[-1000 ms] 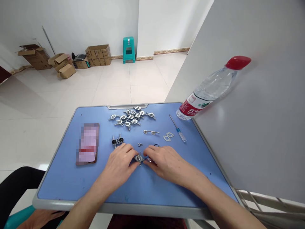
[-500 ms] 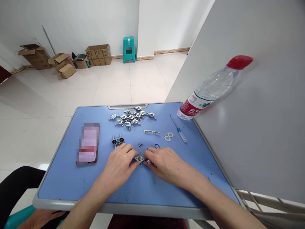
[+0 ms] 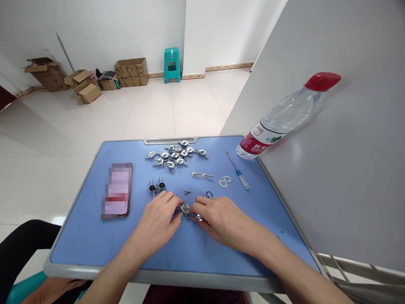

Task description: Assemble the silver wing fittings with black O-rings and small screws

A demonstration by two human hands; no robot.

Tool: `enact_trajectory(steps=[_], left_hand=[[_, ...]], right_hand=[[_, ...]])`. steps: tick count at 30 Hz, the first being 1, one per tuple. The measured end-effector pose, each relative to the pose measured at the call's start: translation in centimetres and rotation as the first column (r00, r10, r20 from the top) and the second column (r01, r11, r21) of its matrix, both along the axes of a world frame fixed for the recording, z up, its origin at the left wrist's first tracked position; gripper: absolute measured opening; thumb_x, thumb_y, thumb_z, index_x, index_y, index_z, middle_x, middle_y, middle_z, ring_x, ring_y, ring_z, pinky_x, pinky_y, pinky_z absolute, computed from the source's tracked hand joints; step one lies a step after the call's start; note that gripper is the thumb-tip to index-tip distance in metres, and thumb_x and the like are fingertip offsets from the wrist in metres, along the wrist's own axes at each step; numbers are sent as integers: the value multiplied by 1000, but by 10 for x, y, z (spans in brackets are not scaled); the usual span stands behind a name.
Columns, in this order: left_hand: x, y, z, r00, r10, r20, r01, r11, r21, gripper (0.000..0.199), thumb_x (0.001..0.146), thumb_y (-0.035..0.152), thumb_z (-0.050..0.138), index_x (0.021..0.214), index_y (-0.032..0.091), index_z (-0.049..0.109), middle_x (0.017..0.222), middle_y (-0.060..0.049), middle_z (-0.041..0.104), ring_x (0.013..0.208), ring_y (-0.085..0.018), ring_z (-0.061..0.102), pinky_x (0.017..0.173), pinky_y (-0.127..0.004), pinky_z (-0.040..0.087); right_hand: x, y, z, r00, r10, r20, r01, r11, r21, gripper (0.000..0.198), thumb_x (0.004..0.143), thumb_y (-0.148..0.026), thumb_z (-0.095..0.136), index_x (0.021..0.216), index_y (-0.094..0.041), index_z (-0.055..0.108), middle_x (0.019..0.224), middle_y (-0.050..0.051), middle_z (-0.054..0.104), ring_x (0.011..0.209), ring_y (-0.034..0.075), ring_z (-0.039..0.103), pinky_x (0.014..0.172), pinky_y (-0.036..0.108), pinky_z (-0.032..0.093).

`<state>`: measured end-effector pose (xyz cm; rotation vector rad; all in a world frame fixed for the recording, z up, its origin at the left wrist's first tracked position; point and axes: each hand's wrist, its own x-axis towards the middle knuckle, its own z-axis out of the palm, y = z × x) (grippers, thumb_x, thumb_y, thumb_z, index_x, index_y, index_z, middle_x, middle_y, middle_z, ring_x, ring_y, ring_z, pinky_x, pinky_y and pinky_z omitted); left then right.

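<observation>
Between my two hands is a small metal valve (image 3: 185, 208) with an oval flange plate and an upright lever. My left hand (image 3: 160, 215) pinches its left side between thumb and fingers. My right hand (image 3: 221, 217) grips the right side, its fingers curled, and a shiny metal bit shows under the fingertips. Just beyond the valve lie several small screws (image 3: 187, 192). A dark ring (image 3: 209, 194) sits near my right knuckles. Two valve bodies (image 3: 157, 186) with black round faces are beyond my left hand.
Farther back are a pile of metal valves (image 3: 174, 155), two loose levers (image 3: 202, 175), two oval plates (image 3: 225, 181) and a screwdriver (image 3: 238, 171). A phone (image 3: 117, 191) lies left on the blue table (image 3: 85, 236); a water bottle (image 3: 275, 122) stands right. Another person's hand (image 3: 57, 291) shows lower left.
Both hands stay on the valve. My left thumb has shifted up slightly, and the valve has tilted a little between the fingers. The things on the table lie as before.
</observation>
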<state>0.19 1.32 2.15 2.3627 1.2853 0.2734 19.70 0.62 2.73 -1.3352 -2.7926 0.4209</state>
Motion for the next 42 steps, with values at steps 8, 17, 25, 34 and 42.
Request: enact_trajectory(steps=[8,17,25,34,42], left_hand=[[0,-1,-2,997,75,36,-74,997,-18,10,87,10,53,90,19,53,90,-1,61,85,-19,56,71,-32,44],[1,-1,0,998,45,-48,-42,998,51,9,89,14,56,81,18,57,86,0,61,81,-19,55,69,-31,42],[1,-2,0,999,26,-36,-24,998,60,11,88,13,55,93,20,61,90,-2,62,84,-19,57,72,-32,45],[8,-5,-7,996,38,-83,-28,993,112,17,83,30,70,92,18,60,92,-2,62,84,-21,55,73,-36,47],[5,-1,-3,998,2,-58,1,999,52,10,91,17,59,99,21,62,96,-2,61,87,-19,57,74,-33,48]], right_hand=[[2,1,2,997,-72,-12,72,997,5,13,87,-8,53,86,-17,63,78,1,64,56,11,51,51,28,16],[-3,0,2,997,-55,62,56,998,-30,14,86,-7,54,86,-16,64,79,2,65,56,12,53,50,28,15],[1,-1,3,995,-10,-97,-3,992,-126,18,85,-6,54,93,-18,64,82,0,66,64,12,56,53,26,21],[0,2,3,984,-165,65,169,983,-67,4,88,-16,59,83,-17,59,77,1,66,58,13,56,50,28,15],[-5,4,6,974,-138,178,157,983,-93,15,89,-6,50,87,-16,60,84,2,67,63,15,61,49,29,14]])
